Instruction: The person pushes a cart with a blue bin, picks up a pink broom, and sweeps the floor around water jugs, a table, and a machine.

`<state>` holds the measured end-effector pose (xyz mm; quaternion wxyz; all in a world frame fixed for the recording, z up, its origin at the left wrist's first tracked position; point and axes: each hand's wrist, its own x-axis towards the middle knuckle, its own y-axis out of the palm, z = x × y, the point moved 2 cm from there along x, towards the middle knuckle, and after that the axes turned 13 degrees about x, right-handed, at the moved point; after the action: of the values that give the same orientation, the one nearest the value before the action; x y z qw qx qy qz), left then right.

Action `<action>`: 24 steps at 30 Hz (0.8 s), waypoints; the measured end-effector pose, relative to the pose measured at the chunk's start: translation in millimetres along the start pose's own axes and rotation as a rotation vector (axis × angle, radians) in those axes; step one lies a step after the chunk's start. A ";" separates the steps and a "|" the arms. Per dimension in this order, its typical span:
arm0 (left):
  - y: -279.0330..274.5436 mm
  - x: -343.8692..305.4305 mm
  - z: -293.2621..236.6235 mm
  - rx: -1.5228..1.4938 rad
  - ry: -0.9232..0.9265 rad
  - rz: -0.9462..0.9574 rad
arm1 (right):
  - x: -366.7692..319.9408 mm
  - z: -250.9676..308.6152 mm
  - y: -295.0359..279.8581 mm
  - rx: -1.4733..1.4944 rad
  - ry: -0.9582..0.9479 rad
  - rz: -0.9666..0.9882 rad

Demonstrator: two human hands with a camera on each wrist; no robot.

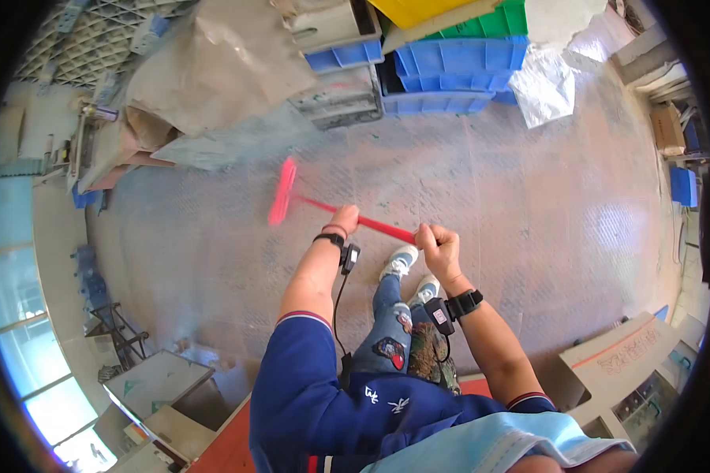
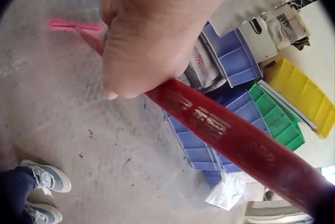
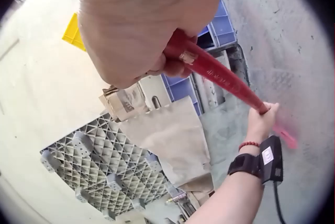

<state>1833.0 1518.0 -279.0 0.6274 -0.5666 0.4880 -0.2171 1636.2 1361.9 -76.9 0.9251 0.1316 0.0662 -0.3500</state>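
A red pole (image 1: 386, 229) with a pink broom head (image 1: 283, 191) slants across the floor in the head view, its head at the far left end. My left hand (image 1: 344, 220) grips the pole partway along. Round the pole's near end, my right hand (image 1: 440, 251) is curled. In the left wrist view the left hand (image 2: 152, 36) wraps the red pole (image 2: 225, 130), with the pink head (image 2: 73, 26) beyond it. The right wrist view has the right hand (image 3: 141, 30) closed about the pole's end and the left hand (image 3: 261, 122) farther down.
Stacked blue crates (image 1: 450, 67), with green and yellow ones above, stand at the far side beside a covered pile (image 1: 213, 71). A silvery bag (image 1: 546, 85) lies right of them. Cardboard (image 1: 619, 359) is at the near right, a metal-edged box (image 1: 158, 382) at the near left.
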 end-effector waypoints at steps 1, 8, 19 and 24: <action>2.4 11.8 -12.3 -0.021 0.092 -0.061 | 1.2 3.6 -8.2 0.019 -0.053 -0.070; -87.0 134.3 -206.6 -0.093 0.483 0.002 | -11.0 113.5 -127.2 -0.118 -0.269 -0.461; -215.7 149.7 -317.4 -0.056 0.560 0.240 | -41.1 221.9 -188.9 0.047 -0.501 -0.636; -169.9 184.4 -283.8 0.084 0.559 0.341 | 3.7 159.2 -205.1 0.066 -0.372 -0.606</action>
<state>1716.2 1179.3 -156.2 0.5192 -0.3691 0.7198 -0.2759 1507.4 1165.8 34.2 0.7707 0.0699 -0.0788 -0.6285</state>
